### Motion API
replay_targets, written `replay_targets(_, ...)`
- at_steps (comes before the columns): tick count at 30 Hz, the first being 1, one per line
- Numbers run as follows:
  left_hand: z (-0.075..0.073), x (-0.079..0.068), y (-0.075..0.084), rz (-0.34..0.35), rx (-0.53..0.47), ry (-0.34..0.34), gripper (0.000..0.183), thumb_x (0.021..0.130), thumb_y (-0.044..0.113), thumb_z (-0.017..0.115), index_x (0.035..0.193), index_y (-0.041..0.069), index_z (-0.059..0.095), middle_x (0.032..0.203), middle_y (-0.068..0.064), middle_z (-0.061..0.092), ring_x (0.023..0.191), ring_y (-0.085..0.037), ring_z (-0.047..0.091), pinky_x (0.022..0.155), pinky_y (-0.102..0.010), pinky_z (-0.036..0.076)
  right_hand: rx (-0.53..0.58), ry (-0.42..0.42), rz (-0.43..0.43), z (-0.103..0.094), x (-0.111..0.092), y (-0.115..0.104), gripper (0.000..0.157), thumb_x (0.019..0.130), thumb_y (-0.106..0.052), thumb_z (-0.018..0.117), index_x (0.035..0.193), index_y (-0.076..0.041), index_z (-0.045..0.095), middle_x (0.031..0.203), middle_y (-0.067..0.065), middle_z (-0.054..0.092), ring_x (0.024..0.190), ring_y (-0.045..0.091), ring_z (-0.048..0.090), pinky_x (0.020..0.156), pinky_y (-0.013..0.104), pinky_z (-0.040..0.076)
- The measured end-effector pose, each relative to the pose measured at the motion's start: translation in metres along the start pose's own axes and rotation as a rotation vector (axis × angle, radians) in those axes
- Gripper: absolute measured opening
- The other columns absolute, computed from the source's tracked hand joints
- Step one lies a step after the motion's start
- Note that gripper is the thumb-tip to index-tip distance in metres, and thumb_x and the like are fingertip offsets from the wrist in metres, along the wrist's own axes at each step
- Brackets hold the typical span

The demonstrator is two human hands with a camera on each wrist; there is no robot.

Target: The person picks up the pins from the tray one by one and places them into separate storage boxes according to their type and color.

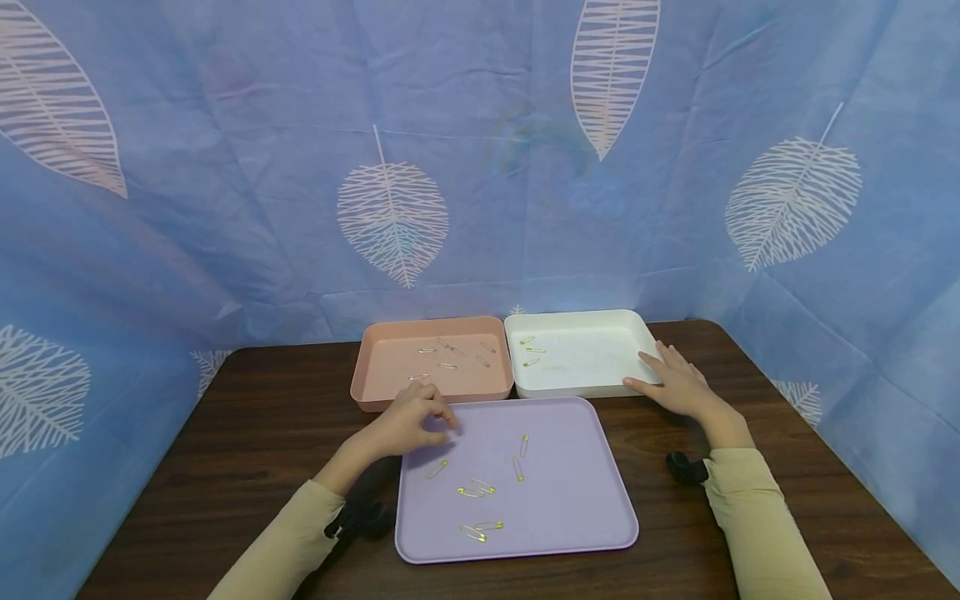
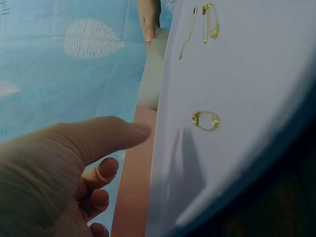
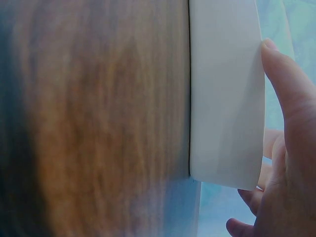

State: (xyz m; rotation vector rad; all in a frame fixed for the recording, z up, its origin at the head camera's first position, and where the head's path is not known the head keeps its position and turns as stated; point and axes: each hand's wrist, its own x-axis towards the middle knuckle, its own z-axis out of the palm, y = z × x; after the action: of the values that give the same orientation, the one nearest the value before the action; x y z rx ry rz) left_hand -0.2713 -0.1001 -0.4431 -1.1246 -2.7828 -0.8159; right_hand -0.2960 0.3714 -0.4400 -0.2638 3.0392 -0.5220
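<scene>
My left hand (image 1: 411, 419) hovers over the far left corner of the lavender tray (image 1: 570, 475), thumb apart from bent fingers and nothing between them. Nearest to it on that tray is a gold safety pin (image 1: 444, 463). Several more gold safety pins (image 1: 482, 537) lie toward the tray's near and middle parts. At the white tray (image 1: 585, 354), my right hand (image 1: 678, 385) rests at the right end, fingers spread over the rim. In the right wrist view, the thumb (image 3: 279, 61) touches the top edge of the tray's side wall.
Behind the lavender tray, a pink tray (image 1: 382, 367) holds several silver safety pins (image 1: 447, 366). It stands beside the white tray, which has 3 gold safety pins (image 1: 532, 362) at its left end. All stand on a dark wooden table (image 1: 247, 433) before a blue leaf-patterned cloth (image 1: 480, 208).
</scene>
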Motion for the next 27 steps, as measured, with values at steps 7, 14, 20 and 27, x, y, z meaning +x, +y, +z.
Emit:
replay_targets(7, 0.0, -0.007, -0.005, 0.021, -0.015, -0.088, 0.015, 0.078, 0.016, 0.078, 0.088, 0.027, 0.076, 0.093, 0.007, 0.058, 0.093, -0.01, 0.041, 0.081, -0.032, 0.031, -0.004, 0.016, -0.006, -0.001, 0.0, 0.001, 0.087, 0.093, -0.058, 0.052, 0.15, 0.003, 0.03, 0.157, 0.035, 0.008, 0.144, 0.055, 0.006, 0.108, 0.076, 0.009)
replay_targets(14, -0.001, -0.01, -0.003, 0.004, -0.028, -0.232, 0.023, 0.078, 0.012, 0.076, 0.089, 0.031, 0.077, 0.094, 0.009, 0.053, 0.094, -0.013, 0.037, 0.082, -0.037, 0.026, -0.022, 0.019, -0.008, 0.0, 0.0, -0.001, 0.087, 0.092, -0.059, 0.052, 0.149, 0.003, 0.032, 0.156, 0.036, 0.01, 0.144, 0.055, 0.009, 0.108, 0.075, 0.012)
replay_targets(20, -0.002, -0.011, -0.002, 0.002, -0.035, -0.291, 0.022, 0.077, 0.011, 0.076, 0.086, 0.031, 0.078, 0.091, 0.008, 0.049, 0.091, -0.013, 0.033, 0.079, -0.035, 0.024, -0.013, 0.018, -0.006, -0.001, 0.0, -0.001, 0.087, 0.092, -0.059, 0.053, 0.149, 0.003, 0.032, 0.156, 0.036, 0.009, 0.144, 0.055, 0.008, 0.108, 0.075, 0.011)
replay_targets(27, 0.0, -0.011, -0.002, 0.007, -0.008, -0.295, 0.017, 0.075, 0.016, 0.078, 0.083, 0.031, 0.076, 0.091, 0.009, 0.051, 0.09, -0.012, 0.034, 0.076, -0.033, 0.024, -0.014, 0.006, -0.003, 0.001, 0.001, 0.001, 0.088, 0.092, -0.06, 0.051, 0.15, 0.002, 0.03, 0.157, 0.035, 0.008, 0.144, 0.055, 0.006, 0.109, 0.075, 0.009)
